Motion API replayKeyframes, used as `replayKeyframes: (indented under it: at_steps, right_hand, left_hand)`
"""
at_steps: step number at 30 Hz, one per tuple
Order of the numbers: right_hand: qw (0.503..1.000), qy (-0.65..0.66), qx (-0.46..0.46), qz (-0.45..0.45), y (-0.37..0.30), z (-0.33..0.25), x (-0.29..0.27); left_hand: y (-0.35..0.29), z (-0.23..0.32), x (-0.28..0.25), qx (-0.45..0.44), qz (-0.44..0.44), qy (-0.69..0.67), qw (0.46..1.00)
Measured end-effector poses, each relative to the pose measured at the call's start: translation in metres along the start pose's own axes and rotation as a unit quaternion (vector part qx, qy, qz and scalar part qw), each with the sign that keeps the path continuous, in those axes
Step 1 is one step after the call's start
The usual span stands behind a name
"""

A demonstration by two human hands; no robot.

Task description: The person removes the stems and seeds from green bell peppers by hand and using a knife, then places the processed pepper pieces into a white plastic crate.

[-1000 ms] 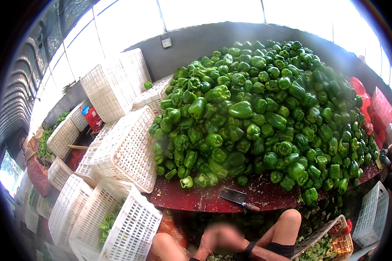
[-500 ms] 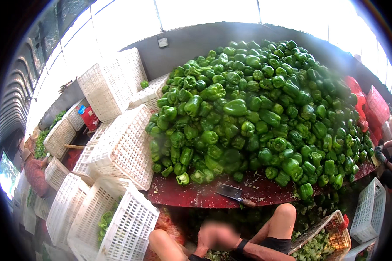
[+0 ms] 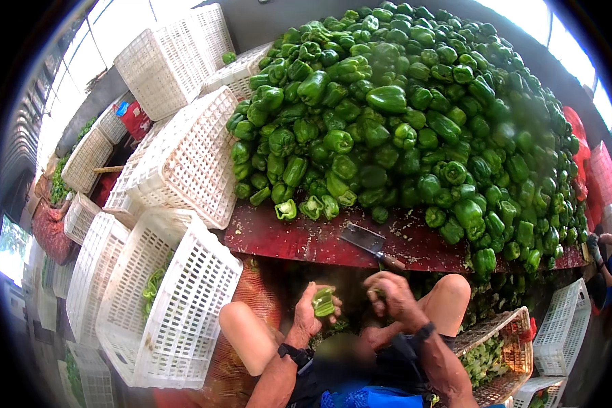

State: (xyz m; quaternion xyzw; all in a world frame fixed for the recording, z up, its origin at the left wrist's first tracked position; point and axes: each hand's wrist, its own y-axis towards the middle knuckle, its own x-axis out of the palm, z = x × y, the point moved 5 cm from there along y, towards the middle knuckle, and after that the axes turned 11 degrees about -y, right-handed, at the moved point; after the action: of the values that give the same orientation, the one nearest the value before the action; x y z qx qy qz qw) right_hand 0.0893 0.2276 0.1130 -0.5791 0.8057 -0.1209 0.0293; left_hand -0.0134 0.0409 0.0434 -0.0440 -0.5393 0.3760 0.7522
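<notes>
My left hand (image 3: 309,314) is closed round a cut-open green bell pepper (image 3: 324,303), its hollow, pale inside showing. To its right, a little apart, my right hand (image 3: 397,299) has its fingers curled in on a small green piece (image 3: 379,294), mostly hidden by them; it looks like pepper. Just beyond the hands, a cleaver (image 3: 363,238) lies on the red tabletop (image 3: 289,243), its wooden handle toward me. Behind it rises a large heap of whole green bell peppers (image 3: 387,136), with several cut ones (image 3: 312,207) at its front edge.
White plastic crates (image 3: 190,299) stand and lean in stacks at my left, one holding green pieces. By my right knee a crate (image 3: 486,360) contains pale green scraps. Red mesh sacking (image 3: 251,299) lies by my left leg. Other people (image 3: 608,262) are at the far edges.
The view has tipped downward. My hands were low and close together, partly blurred; now they are raised and apart, with the cut pepper visible in the left. The cleaver stays on the tabletop.
</notes>
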Motion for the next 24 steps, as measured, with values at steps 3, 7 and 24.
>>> replayKeyframes:
  at_steps: [3, 7, 24]
  right_hand:
    - [0.980, -0.175, 0.003, 0.093, -0.046, -0.047, -0.064]
    - [0.847, -0.481, -0.036, 0.223, -0.115, -0.079, -0.138]
    - [0.866, -0.424, -0.098, 0.245, -0.028, -0.080, -0.088]
  left_hand:
    - [0.005, -0.006, 0.012, -0.002, -0.047, -0.050, 0.998]
    - [-0.005, -0.002, 0.004, 0.031, -0.062, -0.050, 0.996]
    - [-0.204, 0.265, 0.027, 0.628, 0.332, 0.497, 0.499]
